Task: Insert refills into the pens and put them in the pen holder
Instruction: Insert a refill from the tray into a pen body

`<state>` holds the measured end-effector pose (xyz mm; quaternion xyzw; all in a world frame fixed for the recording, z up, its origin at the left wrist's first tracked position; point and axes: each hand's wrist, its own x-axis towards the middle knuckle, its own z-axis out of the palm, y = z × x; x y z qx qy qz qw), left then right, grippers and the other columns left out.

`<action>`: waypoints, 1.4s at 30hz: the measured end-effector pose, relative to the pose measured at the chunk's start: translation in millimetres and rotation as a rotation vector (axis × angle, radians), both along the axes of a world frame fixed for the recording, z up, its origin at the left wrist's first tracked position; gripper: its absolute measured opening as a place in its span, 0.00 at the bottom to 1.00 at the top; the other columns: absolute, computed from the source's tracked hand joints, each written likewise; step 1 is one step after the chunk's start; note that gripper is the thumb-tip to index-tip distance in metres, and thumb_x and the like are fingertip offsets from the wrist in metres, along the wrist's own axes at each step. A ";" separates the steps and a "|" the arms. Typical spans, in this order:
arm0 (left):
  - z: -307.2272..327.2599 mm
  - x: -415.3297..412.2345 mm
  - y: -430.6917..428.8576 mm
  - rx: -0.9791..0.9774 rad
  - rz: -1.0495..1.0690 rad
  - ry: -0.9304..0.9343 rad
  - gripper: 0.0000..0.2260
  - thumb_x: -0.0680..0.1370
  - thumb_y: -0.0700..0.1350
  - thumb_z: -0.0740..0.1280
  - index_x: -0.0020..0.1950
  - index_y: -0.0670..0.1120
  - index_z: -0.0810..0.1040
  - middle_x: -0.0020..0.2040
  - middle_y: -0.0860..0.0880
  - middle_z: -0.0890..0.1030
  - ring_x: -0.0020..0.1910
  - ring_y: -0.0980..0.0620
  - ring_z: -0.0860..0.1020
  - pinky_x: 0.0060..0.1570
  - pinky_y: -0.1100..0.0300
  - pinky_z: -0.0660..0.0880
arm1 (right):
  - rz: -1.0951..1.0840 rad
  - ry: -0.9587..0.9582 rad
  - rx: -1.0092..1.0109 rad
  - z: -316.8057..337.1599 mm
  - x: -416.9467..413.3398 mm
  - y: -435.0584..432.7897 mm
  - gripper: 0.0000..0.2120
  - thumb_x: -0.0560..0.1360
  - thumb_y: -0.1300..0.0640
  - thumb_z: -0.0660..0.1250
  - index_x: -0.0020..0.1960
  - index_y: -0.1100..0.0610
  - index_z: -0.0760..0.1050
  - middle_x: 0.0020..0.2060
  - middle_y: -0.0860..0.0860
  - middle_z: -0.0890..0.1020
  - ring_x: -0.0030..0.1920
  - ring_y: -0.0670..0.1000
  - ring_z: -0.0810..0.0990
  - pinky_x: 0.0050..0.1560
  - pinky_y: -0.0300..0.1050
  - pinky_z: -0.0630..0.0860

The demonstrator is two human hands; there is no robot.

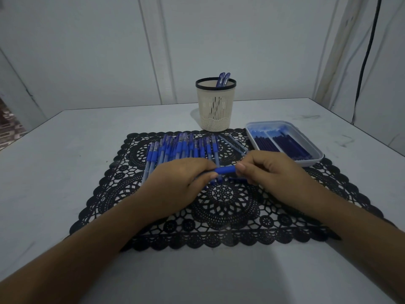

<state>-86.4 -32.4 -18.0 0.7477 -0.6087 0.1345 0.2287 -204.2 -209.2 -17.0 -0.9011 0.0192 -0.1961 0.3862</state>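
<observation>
Over the middle of the black lace mat point(230, 207), in the head view, both hands meet on one blue pen point(225, 170), held level just above the mat. The left hand point(175, 183) has its fingers point(203, 164) curled round the pen's left end, and the right hand point(269, 170) pinches the right end between thumb and curled fingers. Only the pen's blue grip section shows between them. Behind the hands a row of pens point(182, 148) lies side by side on the mat. Farther back on the table point(65, 150) stands the cream pen holder point(215, 106), touching the mat's far edge, with two blue pens point(223, 79) leaning inside. To the right, a shallow tray point(311, 163) of dark refills point(285, 143) sits partly on the mat.
</observation>
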 end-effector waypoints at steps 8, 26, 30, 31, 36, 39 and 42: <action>9.2 -1.8 -0.2 0.077 0.011 0.326 0.09 0.77 0.55 0.56 0.42 0.60 0.74 0.30 0.54 0.75 0.32 0.51 0.73 0.31 0.61 0.68 | 0.070 -0.139 -0.162 -1.0 -3.4 -1.0 0.09 0.75 0.47 0.62 0.41 0.51 0.74 0.30 0.45 0.76 0.31 0.45 0.72 0.29 0.30 0.65; 3.5 1.5 4.2 0.020 0.028 0.089 0.16 0.76 0.56 0.54 0.52 0.52 0.78 0.34 0.61 0.74 0.35 0.62 0.72 0.34 0.67 0.70 | 0.033 -0.015 -0.062 3.9 -4.5 0.0 0.13 0.72 0.43 0.58 0.38 0.49 0.75 0.28 0.48 0.75 0.28 0.43 0.70 0.28 0.33 0.66; 3.4 1.3 4.3 0.024 0.034 0.069 0.16 0.76 0.56 0.54 0.52 0.52 0.78 0.36 0.59 0.77 0.37 0.59 0.73 0.30 0.69 0.68 | 0.069 0.005 -0.098 2.7 -3.1 -2.6 0.03 0.73 0.55 0.66 0.46 0.49 0.73 0.33 0.45 0.74 0.34 0.40 0.72 0.34 0.30 0.68; 3.2 2.0 4.3 0.020 0.036 0.082 0.16 0.76 0.57 0.54 0.52 0.52 0.78 0.36 0.60 0.76 0.36 0.60 0.73 0.31 0.68 0.69 | 0.075 -0.003 -0.086 1.4 -2.4 -4.1 0.05 0.72 0.54 0.67 0.47 0.49 0.72 0.34 0.44 0.74 0.34 0.40 0.72 0.35 0.29 0.68; 3.2 1.1 4.2 0.044 0.044 0.055 0.16 0.76 0.57 0.54 0.51 0.52 0.78 0.35 0.60 0.75 0.31 0.60 0.71 0.29 0.71 0.65 | 0.048 0.052 -0.121 3.3 -3.3 -1.7 0.12 0.73 0.42 0.57 0.38 0.47 0.74 0.28 0.47 0.75 0.28 0.44 0.69 0.29 0.35 0.66; 2.5 1.7 4.4 0.031 0.052 0.081 0.16 0.75 0.57 0.54 0.52 0.53 0.78 0.35 0.60 0.75 0.35 0.59 0.73 0.30 0.70 0.67 | 0.075 0.023 -0.127 1.2 -2.1 -4.1 0.04 0.73 0.52 0.66 0.46 0.47 0.71 0.35 0.46 0.75 0.34 0.45 0.72 0.34 0.33 0.69; 1.9 2.8 3.7 0.017 0.062 0.089 0.16 0.75 0.58 0.54 0.51 0.54 0.78 0.34 0.59 0.75 0.37 0.58 0.73 0.30 0.68 0.68 | 0.039 0.025 -0.078 3.0 -2.7 -2.8 0.06 0.71 0.44 0.64 0.43 0.46 0.72 0.32 0.47 0.75 0.31 0.42 0.71 0.31 0.34 0.68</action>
